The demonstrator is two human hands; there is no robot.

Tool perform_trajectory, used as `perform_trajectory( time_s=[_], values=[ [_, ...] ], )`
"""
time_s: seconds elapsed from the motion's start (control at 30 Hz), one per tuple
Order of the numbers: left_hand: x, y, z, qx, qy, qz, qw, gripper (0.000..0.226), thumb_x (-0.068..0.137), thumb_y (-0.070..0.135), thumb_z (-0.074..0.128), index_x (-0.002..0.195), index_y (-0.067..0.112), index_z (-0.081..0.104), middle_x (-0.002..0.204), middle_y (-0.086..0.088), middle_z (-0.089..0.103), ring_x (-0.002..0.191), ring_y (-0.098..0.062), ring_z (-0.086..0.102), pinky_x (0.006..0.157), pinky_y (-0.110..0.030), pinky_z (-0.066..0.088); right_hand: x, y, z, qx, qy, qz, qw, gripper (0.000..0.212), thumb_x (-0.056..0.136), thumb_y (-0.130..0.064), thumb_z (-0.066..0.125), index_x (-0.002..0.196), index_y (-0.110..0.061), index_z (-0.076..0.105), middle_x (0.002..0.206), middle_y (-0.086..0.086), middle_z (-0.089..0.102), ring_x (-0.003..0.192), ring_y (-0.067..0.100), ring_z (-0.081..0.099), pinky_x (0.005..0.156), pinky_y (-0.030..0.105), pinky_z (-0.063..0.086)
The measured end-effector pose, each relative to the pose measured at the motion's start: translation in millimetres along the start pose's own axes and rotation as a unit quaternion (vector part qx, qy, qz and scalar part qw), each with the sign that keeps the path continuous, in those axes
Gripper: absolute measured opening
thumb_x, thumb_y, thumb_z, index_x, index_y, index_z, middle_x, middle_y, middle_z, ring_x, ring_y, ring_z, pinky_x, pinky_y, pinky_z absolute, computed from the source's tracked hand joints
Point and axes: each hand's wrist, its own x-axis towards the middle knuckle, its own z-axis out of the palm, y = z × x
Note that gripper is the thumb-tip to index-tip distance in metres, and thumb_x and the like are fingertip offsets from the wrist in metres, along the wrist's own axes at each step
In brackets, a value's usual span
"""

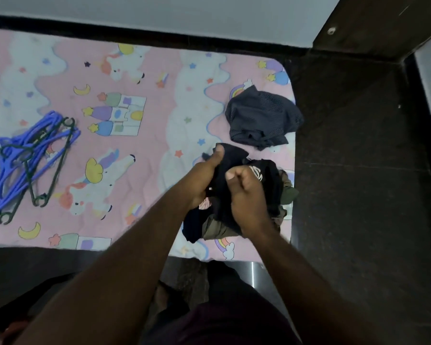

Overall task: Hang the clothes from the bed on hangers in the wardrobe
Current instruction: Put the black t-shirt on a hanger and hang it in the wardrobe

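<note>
A black garment [234, 160] with white print is bunched above the right end of the bed [159, 120]. My left hand [204, 175] grips its left side, thumb up. My right hand [246, 192] pinches the cloth beside the print. Under it lies a pile of clothes [217, 229], olive and dark pieces. A dark striped garment [261, 118] lies crumpled farther back near the bed's right edge. A heap of blue and dark green hangers [28, 160] rests on the left of the bed.
The bed has a pink cartoon-print sheet. Dark stone floor [358, 195] runs along the right side. A dark wooden panel [373, 23] stands at the top right. A white wall [159, 11] is behind the bed.
</note>
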Motion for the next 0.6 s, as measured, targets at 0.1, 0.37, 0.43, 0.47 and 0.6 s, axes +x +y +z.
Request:
perform_trajectory(
  time_s=[0.1, 0.37, 0.43, 0.47, 0.6],
  values=[
    [2.0, 18.6, 13.2, 0.03, 0.078, 0.07, 0.994, 0.019, 0.097, 0.02, 0.056, 0.097, 0.007, 0.07, 0.103, -0.019, 0.071, 0.1, -0.034, 0.067, 0.094, -0.043, 0.054, -10.1, -3.7, -2.7, 0.009, -0.058, 0.008, 0.998, 0.015, 0.099, -0.01, 0.052, 0.086, -0.006, 0.057, 0.069, -0.008, 0.052, 0.062, 0.0, 0.043, 0.062, 0.021, 0.041],
    [-52.2, 65.1, 7.5, 0.174, -0.042, 0.26, 0.949, 0.036, 0.097, 0.0, 0.052, 0.115, 0.029, 0.062, 0.107, 0.005, 0.07, 0.104, -0.013, 0.066, 0.094, -0.026, 0.051, 29.7, -23.6, -21.7, 0.195, 0.022, 0.195, 0.961, 0.034, 0.095, -0.056, 0.051, 0.104, -0.024, 0.06, 0.101, -0.001, 0.068, 0.09, 0.018, 0.066, 0.079, 0.037, 0.054],
    [-66.8, 63.0, -0.4, 0.212, -0.093, 0.229, 0.945, 0.038, 0.093, -0.008, 0.052, 0.107, 0.023, 0.068, 0.099, 0.007, 0.072, 0.096, -0.009, 0.067, 0.09, -0.022, 0.052, 42.0, -28.8, -15.7, 0.269, -0.074, 0.254, 0.926, 0.055, 0.091, -0.068, 0.044, 0.115, -0.022, 0.065, 0.112, 0.007, 0.071, 0.097, 0.024, 0.068, 0.084, 0.041, 0.053],
    [-72.3, 60.1, -7.7, 0.25, -0.103, 0.213, 0.939, 0.036, 0.089, -0.01, 0.053, 0.103, 0.019, 0.071, 0.094, 0.004, 0.072, 0.091, -0.01, 0.067, 0.088, -0.024, 0.052, 44.5, -32.7, -8.3, 0.301, -0.115, 0.265, 0.909, 0.057, 0.092, -0.063, 0.045, 0.118, -0.017, 0.066, 0.113, 0.01, 0.071, 0.097, 0.025, 0.068, 0.085, 0.04, 0.052],
    [-96.7, 40.4, -44.0, 0.329, -0.113, 0.133, 0.928, 0.028, 0.081, -0.006, 0.059, 0.086, 0.018, 0.074, 0.082, 0.0, 0.069, 0.082, -0.013, 0.061, 0.079, -0.023, 0.046, 39.2, -56.8, 35.4, 0.298, -0.108, 0.281, 0.906, 0.013, 0.092, 0.0, 0.049, 0.096, 0.002, 0.061, 0.065, 0.011, 0.065, 0.055, 0.017, 0.063, 0.051, 0.025, 0.053]
  ],
)
